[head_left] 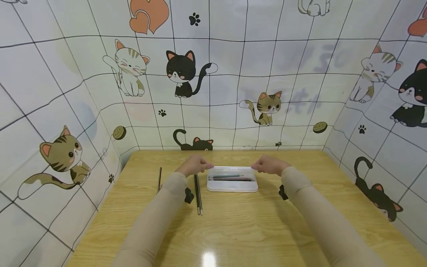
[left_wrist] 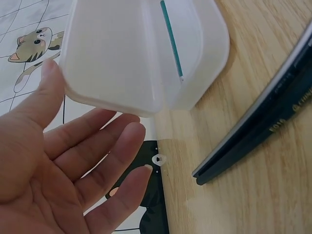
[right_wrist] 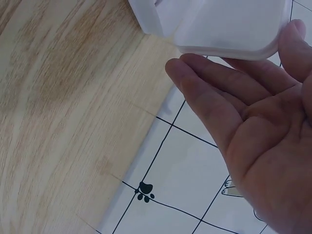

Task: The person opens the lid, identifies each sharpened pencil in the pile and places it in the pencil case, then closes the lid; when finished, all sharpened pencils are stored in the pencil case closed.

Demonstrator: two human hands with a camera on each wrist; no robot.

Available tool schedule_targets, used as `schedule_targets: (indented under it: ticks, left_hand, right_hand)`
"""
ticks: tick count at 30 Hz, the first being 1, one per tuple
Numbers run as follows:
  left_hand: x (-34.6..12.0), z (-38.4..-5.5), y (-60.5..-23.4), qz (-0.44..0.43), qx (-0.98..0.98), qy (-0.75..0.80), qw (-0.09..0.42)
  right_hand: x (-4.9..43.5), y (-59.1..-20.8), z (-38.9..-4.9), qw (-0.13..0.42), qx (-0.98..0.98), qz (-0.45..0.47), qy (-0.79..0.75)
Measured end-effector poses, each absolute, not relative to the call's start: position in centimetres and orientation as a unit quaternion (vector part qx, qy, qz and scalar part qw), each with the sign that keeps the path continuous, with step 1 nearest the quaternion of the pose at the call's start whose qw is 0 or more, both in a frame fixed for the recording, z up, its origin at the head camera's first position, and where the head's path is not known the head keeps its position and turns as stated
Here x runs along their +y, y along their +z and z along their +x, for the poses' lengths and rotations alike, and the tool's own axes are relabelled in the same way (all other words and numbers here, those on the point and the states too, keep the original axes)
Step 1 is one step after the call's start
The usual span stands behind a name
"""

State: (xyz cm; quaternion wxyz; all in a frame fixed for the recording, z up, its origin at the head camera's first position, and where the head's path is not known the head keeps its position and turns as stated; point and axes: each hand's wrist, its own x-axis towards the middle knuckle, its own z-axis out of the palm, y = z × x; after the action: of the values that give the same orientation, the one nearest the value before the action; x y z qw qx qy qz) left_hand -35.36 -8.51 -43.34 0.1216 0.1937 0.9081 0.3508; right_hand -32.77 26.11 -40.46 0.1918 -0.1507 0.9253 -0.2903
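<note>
A white plastic pencil case [head_left: 232, 188] lies on the table with its hinged lid [left_wrist: 112, 53] raised at the far side. Inside are several pencils [head_left: 230, 179], one of them teal. My left hand [head_left: 195, 165] pinches the lid's left corner, thumb on the edge and fingertips behind it. At the right corner my right hand [head_left: 271, 165] holds the lid likewise, fingers under its outer face in the right wrist view. Two dark pencils [head_left: 198, 196] lie side by side just left of the case, partly covered by the left hand in the head view.
Another dark pencil [head_left: 159, 178] lies farther left, beside the left forearm. The wooden table [head_left: 240, 230] ends at a wall sheet [head_left: 227, 85] printed with cats, which also covers both sides. Small black devices [head_left: 189, 195] sit at the wrists.
</note>
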Motion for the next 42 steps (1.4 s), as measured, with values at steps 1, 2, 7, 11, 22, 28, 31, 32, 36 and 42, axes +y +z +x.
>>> schedule_targets:
  ticks: [1, 2, 7, 11, 22, 28, 31, 32, 36, 42]
  left_hand:
    - [-8.6, -35.3, -43.4, 0.196, 0.908, 0.349, 0.124]
    - [-8.6, -35.4, -43.5, 0.199, 0.909, 0.345, 0.124]
    - [-8.9, -35.4, -43.9, 0.220, 0.909, 0.333, 0.122]
    - [-9.0, -35.3, -44.0, 0.230, 0.907, 0.332, 0.123]
    - [-8.5, -34.5, -44.3, 0.226, 0.911, 0.323, 0.117]
    - [-8.1, -34.2, -44.7, 0.225, 0.915, 0.308, 0.131]
    - [-7.9, -34.2, -44.9, 0.226, 0.916, 0.301, 0.138]
    - [-7.8, -34.2, -44.9, 0.228, 0.916, 0.298, 0.139]
    - [-7.7, -34.2, -45.1, 0.238, 0.917, 0.289, 0.136]
    - [-7.8, -33.9, -45.4, 0.231, 0.917, 0.289, 0.149]
  right_hand:
    - [26.2, -40.5, -32.7, 0.192, 0.925, -0.155, -0.288]
    - [26.2, -40.6, -32.6, 0.194, 0.926, -0.157, -0.285]
    - [26.3, -41.1, -32.6, 0.192, 0.926, -0.186, -0.267]
    - [26.3, -41.5, -32.4, 0.184, 0.926, -0.222, -0.245]
    - [25.9, -42.5, -32.1, 0.173, 0.926, -0.224, -0.252]
    - [25.8, -43.2, -31.8, 0.163, 0.937, -0.180, -0.251]
    - [25.6, -43.4, -31.5, 0.159, 0.938, -0.173, -0.254]
    - [25.6, -43.4, -31.4, 0.156, 0.939, -0.175, -0.253]
    - [25.5, -43.7, -31.3, 0.146, 0.940, -0.176, -0.253]
    - [25.7, -44.5, -31.4, 0.138, 0.943, -0.174, -0.250]
